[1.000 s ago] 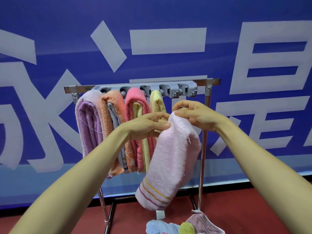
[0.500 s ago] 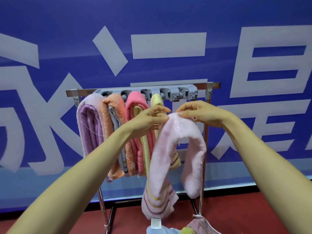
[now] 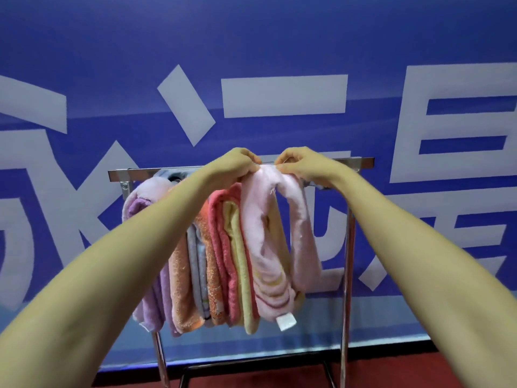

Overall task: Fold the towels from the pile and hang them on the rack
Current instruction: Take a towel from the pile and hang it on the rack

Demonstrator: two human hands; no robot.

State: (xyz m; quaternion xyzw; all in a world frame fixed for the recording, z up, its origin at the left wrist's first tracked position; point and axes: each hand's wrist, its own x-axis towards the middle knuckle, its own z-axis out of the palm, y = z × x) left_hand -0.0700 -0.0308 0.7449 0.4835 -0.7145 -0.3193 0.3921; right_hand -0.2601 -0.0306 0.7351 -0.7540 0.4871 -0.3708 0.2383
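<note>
On the chrome metal rack [image 3: 120, 175], a folded lilac towel [image 3: 140, 217], an orange towel [image 3: 181, 275] and a coral-pink towel [image 3: 221, 247] hung lengthwise downward. The left hand [image 3: 235, 163] and the right hand [image 3: 299, 162] each pinched the top fold of the pale pink striped towel [image 3: 260, 219] at the rail, its two halves pointing down. The forearms hid much of the rail, and I couldn't tell whether the towel rested on it.

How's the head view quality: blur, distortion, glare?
Head view: wide-angle stretch swells the forearms toward the bottom corners; left hand, right hand and pink towel slightly soft but readable; lighting flat, only mild sheen on the chrome rack.
</note>
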